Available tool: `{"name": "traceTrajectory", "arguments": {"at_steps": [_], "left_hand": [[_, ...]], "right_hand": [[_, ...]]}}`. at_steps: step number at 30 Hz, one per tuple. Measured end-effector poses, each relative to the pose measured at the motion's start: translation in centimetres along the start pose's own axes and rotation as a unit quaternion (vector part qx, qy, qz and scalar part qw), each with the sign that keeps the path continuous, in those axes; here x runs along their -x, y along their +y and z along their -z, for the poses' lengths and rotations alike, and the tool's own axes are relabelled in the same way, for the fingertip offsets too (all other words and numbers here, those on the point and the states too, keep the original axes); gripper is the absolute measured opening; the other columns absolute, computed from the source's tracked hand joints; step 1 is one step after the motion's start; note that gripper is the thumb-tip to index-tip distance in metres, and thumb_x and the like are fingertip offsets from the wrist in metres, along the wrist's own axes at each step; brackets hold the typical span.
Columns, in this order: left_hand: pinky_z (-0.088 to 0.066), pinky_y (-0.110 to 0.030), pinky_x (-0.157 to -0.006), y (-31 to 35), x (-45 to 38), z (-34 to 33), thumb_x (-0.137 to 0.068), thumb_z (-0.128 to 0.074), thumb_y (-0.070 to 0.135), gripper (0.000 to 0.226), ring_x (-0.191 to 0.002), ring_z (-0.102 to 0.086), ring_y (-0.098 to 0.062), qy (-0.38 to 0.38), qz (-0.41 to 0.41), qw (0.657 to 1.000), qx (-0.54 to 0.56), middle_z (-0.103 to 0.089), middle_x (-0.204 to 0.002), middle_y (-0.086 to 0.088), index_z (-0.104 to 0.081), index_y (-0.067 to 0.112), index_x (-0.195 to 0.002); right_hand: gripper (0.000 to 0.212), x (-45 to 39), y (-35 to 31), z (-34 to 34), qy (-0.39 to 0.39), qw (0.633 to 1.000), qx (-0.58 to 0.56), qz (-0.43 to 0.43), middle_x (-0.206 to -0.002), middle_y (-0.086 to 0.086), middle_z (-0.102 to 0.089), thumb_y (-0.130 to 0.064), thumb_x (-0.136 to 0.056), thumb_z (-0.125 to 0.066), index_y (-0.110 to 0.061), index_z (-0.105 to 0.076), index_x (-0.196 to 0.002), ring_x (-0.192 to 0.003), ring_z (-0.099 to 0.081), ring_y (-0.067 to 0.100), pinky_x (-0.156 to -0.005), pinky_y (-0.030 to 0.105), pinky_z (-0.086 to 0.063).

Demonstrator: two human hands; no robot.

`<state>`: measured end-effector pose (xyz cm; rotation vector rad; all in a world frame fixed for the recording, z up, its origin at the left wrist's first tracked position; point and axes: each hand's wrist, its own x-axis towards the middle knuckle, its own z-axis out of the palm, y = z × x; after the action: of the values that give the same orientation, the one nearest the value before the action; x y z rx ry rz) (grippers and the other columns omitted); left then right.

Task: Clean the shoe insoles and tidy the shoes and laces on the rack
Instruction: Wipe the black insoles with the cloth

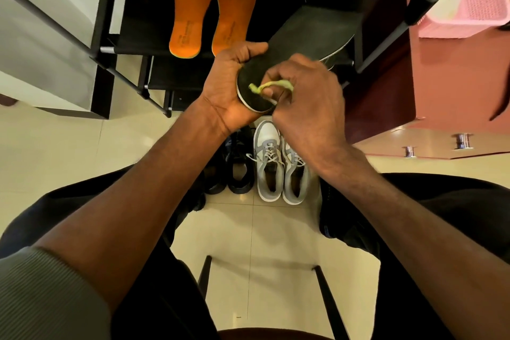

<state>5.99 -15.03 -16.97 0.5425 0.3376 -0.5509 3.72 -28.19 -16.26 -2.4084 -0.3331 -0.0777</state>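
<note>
Both hands meet above the grey sneakers (278, 163): left hand (230, 85) grips the black insole (298, 44), its long axis running up-right toward the rack (116, 44); right hand (306, 94) pinches a yellow-green cloth (271, 85) on its heel.

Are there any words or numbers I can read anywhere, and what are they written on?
Left orange insole: dark print near the heel, too small and blurred to read.
Right orange insole: dark print, also too blurred to read.
No other writing shows anywhere in this picture.
</note>
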Motion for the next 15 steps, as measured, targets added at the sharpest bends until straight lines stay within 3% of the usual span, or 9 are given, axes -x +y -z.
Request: {"name": "traceTrajectory", "arguments": {"at_steps": [3,5,8,11,13,15], "left_hand": [[-0.049,-0.035,-0.079,-0.7,-0.2,-0.4,-0.105,-0.038,0.020,0.029,-0.082,-0.053,-0.020,-0.017,0.015,1.000,-0.002,-0.058,-0.095,-0.014,-0.058,-0.002,-0.105],[-0.050,-0.037,-0.080,-0.9,-0.2,-0.7,-0.105,-0.037,0.020,0.028,-0.083,-0.050,-0.020,-0.025,0.025,0.999,-0.005,-0.055,-0.095,-0.014,-0.057,0.000,-0.108],[-0.040,-0.027,-0.071,-0.7,-0.1,-0.4,-0.105,-0.037,0.020,0.033,-0.071,-0.051,-0.019,-0.002,0.028,1.000,0.005,-0.059,-0.083,-0.013,-0.060,-0.002,-0.097],[-0.035,-0.021,-0.048,-0.1,0.0,0.5,-0.107,-0.037,0.022,0.050,-0.054,-0.055,-0.017,0.035,0.003,0.999,-0.012,-0.062,-0.071,-0.009,-0.070,-0.001,-0.078],[-0.046,-0.022,-0.047,0.1,0.0,0.6,-0.106,-0.040,0.021,0.052,-0.057,-0.064,-0.021,0.061,-0.025,0.998,-0.026,-0.068,-0.075,-0.012,-0.074,-0.001,-0.074],[-0.055,-0.024,-0.051,0.3,0.3,0.1,-0.104,-0.043,0.018,0.038,-0.062,-0.068,-0.025,0.067,-0.040,0.997,-0.017,-0.069,-0.083,-0.017,-0.070,-0.003,-0.087]], "right_hand": [[0.019,-1.6,1.5,1.0,0.040,0.994,0.103,-0.014,-0.103,-0.007,-0.067,-0.012,-0.089,-0.073,-0.025,-0.076,-0.102,-0.102,-0.054,0.019,-0.071,0.033,-0.044],[0.020,-2.0,2.2,1.2,0.041,0.993,0.106,-0.007,-0.099,-0.007,-0.068,-0.011,-0.088,-0.071,-0.026,-0.078,-0.101,-0.098,-0.051,0.022,-0.071,0.035,-0.043],[0.020,-1.1,1.7,0.6,0.024,0.999,0.022,0.028,-0.089,-0.005,-0.067,-0.009,-0.084,-0.067,-0.021,-0.079,-0.094,-0.090,-0.050,0.023,-0.069,0.036,-0.042],[0.024,0.2,0.4,0.0,-0.028,0.996,-0.051,0.074,-0.087,-0.007,-0.066,-0.006,-0.082,-0.064,-0.019,-0.080,-0.093,-0.087,-0.047,0.020,-0.067,0.035,-0.046],[0.028,1.1,-0.3,-0.6,-0.059,0.992,-0.063,0.096,-0.088,-0.010,-0.064,0.001,-0.081,-0.067,-0.019,-0.080,-0.096,-0.088,-0.047,0.019,-0.066,0.042,-0.052],[0.031,1.7,-0.7,-0.9,-0.033,0.993,-0.041,0.109,-0.089,-0.010,-0.063,0.004,-0.078,-0.071,-0.019,-0.079,-0.098,-0.088,-0.049,0.019,-0.063,0.044,-0.052]]}}
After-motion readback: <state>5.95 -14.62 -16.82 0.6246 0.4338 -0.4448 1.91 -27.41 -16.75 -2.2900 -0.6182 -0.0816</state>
